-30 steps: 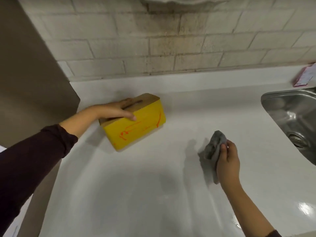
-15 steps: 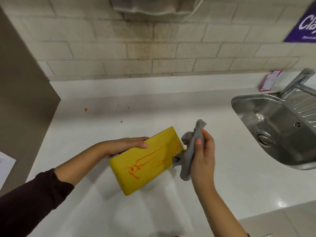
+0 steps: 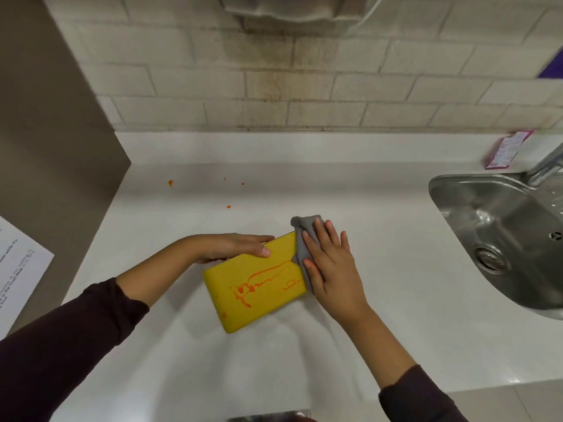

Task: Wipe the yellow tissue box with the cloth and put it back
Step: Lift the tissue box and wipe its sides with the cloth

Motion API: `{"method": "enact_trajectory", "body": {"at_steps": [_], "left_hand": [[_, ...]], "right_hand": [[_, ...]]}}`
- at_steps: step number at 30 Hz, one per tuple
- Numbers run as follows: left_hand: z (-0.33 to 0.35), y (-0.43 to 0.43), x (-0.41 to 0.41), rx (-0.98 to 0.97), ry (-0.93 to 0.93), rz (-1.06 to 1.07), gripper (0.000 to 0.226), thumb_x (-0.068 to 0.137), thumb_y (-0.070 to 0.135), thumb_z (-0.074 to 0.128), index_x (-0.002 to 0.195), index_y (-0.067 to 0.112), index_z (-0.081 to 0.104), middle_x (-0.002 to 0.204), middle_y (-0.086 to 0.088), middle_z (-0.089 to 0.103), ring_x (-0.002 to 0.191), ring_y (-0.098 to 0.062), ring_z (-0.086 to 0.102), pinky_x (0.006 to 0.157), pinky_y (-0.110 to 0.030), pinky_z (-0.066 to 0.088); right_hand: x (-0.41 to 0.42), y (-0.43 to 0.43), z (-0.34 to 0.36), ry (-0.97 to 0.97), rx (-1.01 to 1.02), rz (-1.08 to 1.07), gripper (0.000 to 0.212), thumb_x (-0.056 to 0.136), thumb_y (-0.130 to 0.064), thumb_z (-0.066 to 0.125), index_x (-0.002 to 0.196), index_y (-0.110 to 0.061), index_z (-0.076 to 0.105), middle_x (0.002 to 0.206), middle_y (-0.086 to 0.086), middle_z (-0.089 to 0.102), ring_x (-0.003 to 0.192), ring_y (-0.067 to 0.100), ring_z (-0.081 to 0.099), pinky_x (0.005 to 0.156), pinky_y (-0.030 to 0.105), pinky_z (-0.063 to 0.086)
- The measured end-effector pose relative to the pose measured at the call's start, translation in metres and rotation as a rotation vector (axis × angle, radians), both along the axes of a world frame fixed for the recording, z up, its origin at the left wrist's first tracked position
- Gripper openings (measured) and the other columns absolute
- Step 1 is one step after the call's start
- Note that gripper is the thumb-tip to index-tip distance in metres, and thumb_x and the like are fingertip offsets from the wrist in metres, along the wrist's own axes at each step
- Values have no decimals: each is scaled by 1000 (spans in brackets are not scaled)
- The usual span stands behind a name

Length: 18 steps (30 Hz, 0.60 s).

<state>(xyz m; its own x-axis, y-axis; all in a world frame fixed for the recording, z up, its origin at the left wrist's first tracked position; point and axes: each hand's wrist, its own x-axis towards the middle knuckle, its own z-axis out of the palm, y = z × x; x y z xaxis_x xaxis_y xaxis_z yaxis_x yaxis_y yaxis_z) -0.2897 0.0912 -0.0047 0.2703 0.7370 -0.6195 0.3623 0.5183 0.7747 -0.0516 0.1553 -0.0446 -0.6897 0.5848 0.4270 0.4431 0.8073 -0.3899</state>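
Observation:
The yellow tissue box (image 3: 256, 287) is held over the white counter (image 3: 380, 239) in the middle of the view, its broad face turned up and streaked with orange smears. My left hand (image 3: 234, 247) grips its far left edge, thumb on the yellow face. My right hand (image 3: 330, 263) lies flat with fingers spread, pressing a grey cloth (image 3: 303, 239) against the box's right end. The cloth folds over the box's far right corner; most of it is hidden under my palm.
A steel sink (image 3: 499, 236) with a tap (image 3: 545, 167) sits at the right. Small orange spots (image 3: 170, 183) dot the counter near the back. A pink packet (image 3: 507, 149) leans on the back ledge. A brown panel (image 3: 45, 141) and a printed sheet (image 3: 18, 269) stand left.
My left hand lifted the box from the back of the counter and brought it nearer, face up. My right hand moved left with the cloth and now presses it flat on the box's right end.

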Motion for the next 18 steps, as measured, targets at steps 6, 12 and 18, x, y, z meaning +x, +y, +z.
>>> {"method": "enact_trajectory", "body": {"at_steps": [6,12,18], "left_hand": [[1,-3,-4,-22,-47,43,54,64,68,65,114,55,50,113,17,68,101,-15,69,78,-27,57],[-2,-2,-2,-35,-89,91,73,47,74,72,113,46,55,110,18,70,100,-11,69,76,-21,56],[-10,-3,-2,-32,-67,163,91,51,70,71,129,28,52,125,-4,65,110,-26,64,95,-41,51]], "right_hand": [[10,-5,-10,14,15,142,44,101,-23,24,134,-1,41,140,18,41,136,23,25,116,36,10],[-1,-4,-7,226,-148,-58,33,97,-7,42,127,1,52,136,17,49,131,25,40,114,37,26],[-22,-22,-8,132,-95,79,40,87,1,51,127,-1,53,133,19,53,132,20,37,113,31,21]]}}
